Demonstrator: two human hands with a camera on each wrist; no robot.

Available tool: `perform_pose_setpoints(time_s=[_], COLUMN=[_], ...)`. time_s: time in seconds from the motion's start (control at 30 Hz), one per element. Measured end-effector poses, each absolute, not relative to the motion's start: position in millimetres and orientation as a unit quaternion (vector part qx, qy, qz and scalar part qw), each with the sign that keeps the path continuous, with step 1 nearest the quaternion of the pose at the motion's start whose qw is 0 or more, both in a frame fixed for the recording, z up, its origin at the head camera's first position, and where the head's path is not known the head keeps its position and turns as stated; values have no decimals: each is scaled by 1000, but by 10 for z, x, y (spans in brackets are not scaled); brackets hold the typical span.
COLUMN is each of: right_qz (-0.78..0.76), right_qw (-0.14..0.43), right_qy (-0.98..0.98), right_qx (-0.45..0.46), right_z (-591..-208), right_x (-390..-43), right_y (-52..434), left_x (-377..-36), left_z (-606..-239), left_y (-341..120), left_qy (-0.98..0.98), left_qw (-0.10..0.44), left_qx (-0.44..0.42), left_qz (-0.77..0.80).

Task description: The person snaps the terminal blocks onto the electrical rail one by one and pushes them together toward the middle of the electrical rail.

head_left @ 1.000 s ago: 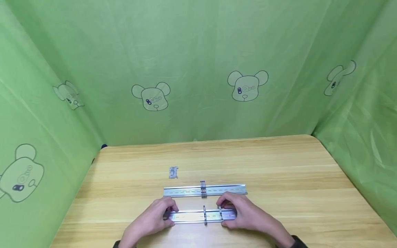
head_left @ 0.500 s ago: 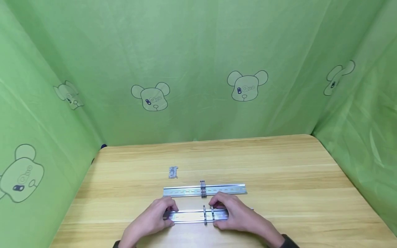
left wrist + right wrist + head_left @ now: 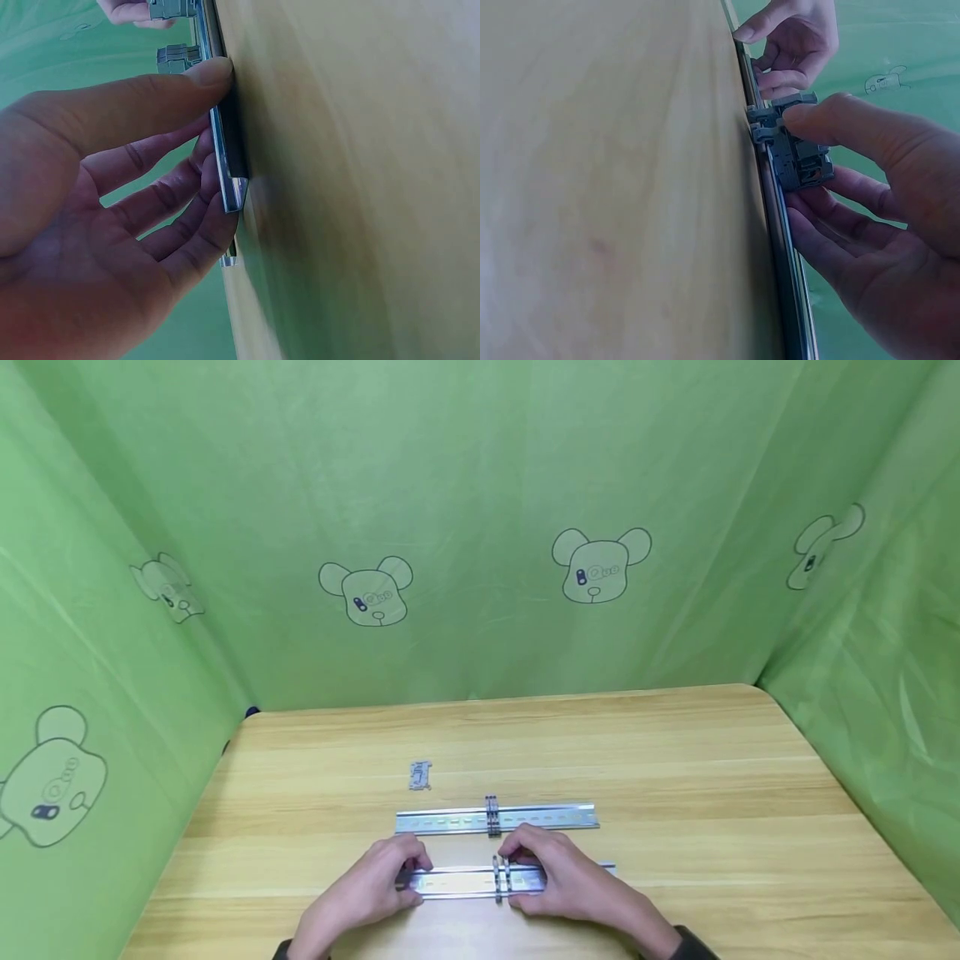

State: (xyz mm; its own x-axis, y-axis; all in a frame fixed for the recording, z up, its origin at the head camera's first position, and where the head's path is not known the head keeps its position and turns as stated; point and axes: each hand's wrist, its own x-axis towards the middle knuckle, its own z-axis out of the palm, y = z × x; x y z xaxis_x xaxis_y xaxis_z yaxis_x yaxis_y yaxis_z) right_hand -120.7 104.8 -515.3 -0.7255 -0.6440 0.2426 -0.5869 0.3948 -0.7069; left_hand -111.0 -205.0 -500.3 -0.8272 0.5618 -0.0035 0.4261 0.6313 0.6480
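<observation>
My left hand [image 3: 371,881] grips the left end of the nearer metal DIN rail [image 3: 450,883], thumb on the near edge and fingers on the far edge. Toward the rail's middle stands a thin grey terminal block [image 3: 497,878]. Just right of it is a second grey terminal block [image 3: 802,157], which my right hand [image 3: 562,877] pinches between thumb and fingers; a narrow gap shows between the two in the head view. Part of the rail's right side is hidden under my right hand.
A second DIN rail [image 3: 442,822] lies behind, parallel to the first, with several grey terminal blocks [image 3: 492,817] clustered at its middle. Farther back on the wooden table [image 3: 675,752], one loose terminal block [image 3: 420,775] lies flat. Green fabric walls [image 3: 480,643] stand around the table.
My right hand has slid its terminal block leftward along the nearer rail, close up to the other block, uncovering the rail's right end. My left hand has stayed put.
</observation>
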Motion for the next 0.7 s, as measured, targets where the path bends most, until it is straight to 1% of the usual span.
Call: perform_pose_setpoints(time_s=[0.2, 0.53, 0.7], right_qz=[-404, -391, -394], right_qw=[29, 36, 44], right_qy=[836, 846, 851], right_qx=[-369, -362, -345], right_z=[-5144, -5114, -4942], right_x=[-1207, -1196, -1175], right_y=[1028, 1032, 1049], left_x=[-1113, -1105, -1101], left_z=[-4992, -4995, -4996], left_y=[-2053, -2056, -2065], left_qy=[898, 899, 898], left_qw=[100, 95, 96], left_qx=[275, 278, 280], left_qz=[328, 326, 325])
